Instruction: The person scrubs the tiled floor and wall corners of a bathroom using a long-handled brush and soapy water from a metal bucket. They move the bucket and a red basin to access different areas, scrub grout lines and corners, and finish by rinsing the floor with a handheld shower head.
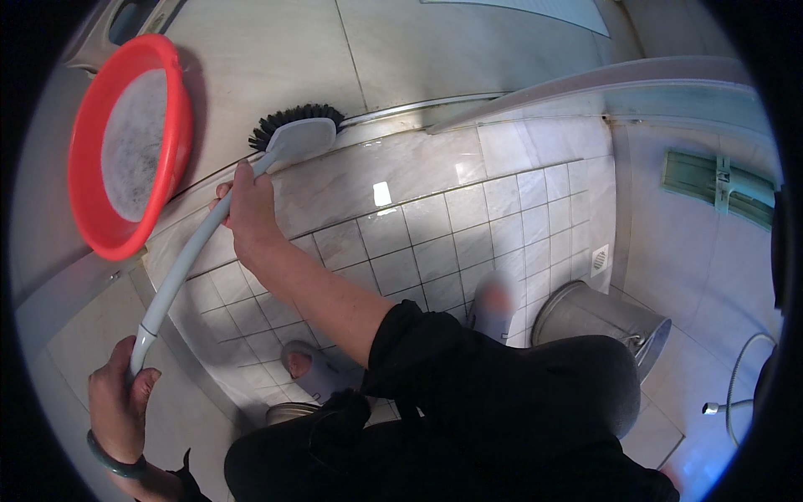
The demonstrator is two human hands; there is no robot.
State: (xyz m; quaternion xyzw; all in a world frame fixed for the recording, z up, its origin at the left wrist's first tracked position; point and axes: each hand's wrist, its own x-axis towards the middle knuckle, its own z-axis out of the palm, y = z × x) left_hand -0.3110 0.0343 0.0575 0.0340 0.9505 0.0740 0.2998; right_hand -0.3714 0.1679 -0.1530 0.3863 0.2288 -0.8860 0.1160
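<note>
A long-handled scrub brush (182, 270) with a pale grey handle lies across the left of the view. Its head (306, 139), with black bristles on the far side, rests at the metal door track along the raised tiled sill. My right hand (254, 213) grips the neck just below the head. At the lower left, my left hand (119, 395) holds the handle's end, a dark green bangle on its wrist. Left of the brush stands a red plastic basin (179, 144) containing foamy water (135, 144).
A glass door panel (677, 94) with a pale frame extends to the right. Beside my slippered feet (492, 307) a metal bucket (571, 314) leans or lies on the small-tiled floor (433, 251). A floor drain (600, 260), a green plastic fixture (721, 183) and a shower hose (731, 383) are further right.
</note>
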